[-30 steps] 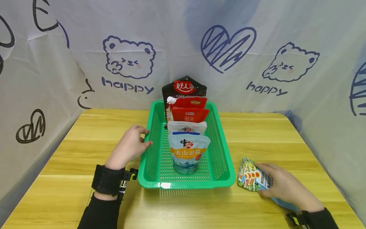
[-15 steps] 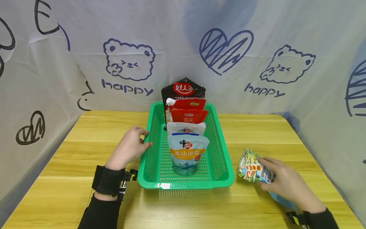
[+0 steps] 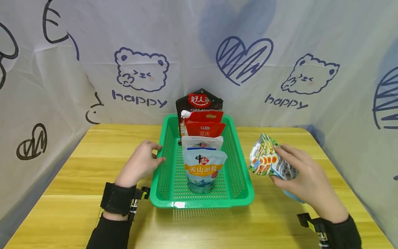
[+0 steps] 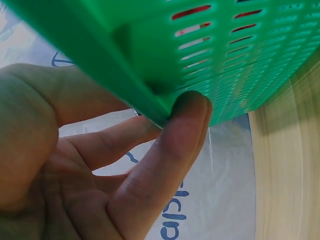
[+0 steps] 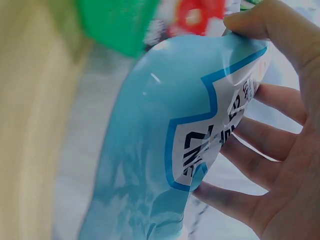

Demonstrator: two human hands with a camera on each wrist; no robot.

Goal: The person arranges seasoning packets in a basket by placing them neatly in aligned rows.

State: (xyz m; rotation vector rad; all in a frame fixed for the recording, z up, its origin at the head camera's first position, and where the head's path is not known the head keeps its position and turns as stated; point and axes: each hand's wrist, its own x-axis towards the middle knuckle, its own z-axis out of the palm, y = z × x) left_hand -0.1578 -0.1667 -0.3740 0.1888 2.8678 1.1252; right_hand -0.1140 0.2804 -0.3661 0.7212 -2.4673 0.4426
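A green plastic basket point(image 3: 239, 173) stands on the wooden table, with several upright pouches in a row inside; the nearest is a blue-and-white pouch point(image 3: 203, 169). My left hand point(image 3: 141, 162) holds the basket's left rim point(image 4: 130, 75), thumb under the rim and fingers curled over it. My right hand point(image 3: 298, 176) grips a colourful snack bag point(image 3: 267, 160), lifted off the table just right of the basket. In the right wrist view the bag's light-blue back point(image 5: 175, 150) fills the frame, pinched between thumb and fingers.
The wooden table point(image 3: 77, 173) is closed in by a white printed cloth backdrop point(image 3: 155, 52) behind and on both sides. A black pouch point(image 3: 200, 100) stands tallest at the basket's far end. Bare tabletop lies left of the basket and in front of it.
My right hand has lifted the snack bag off the table and carried it up and to the left, closer to the basket's right rim. The left hand has stayed on the left rim.
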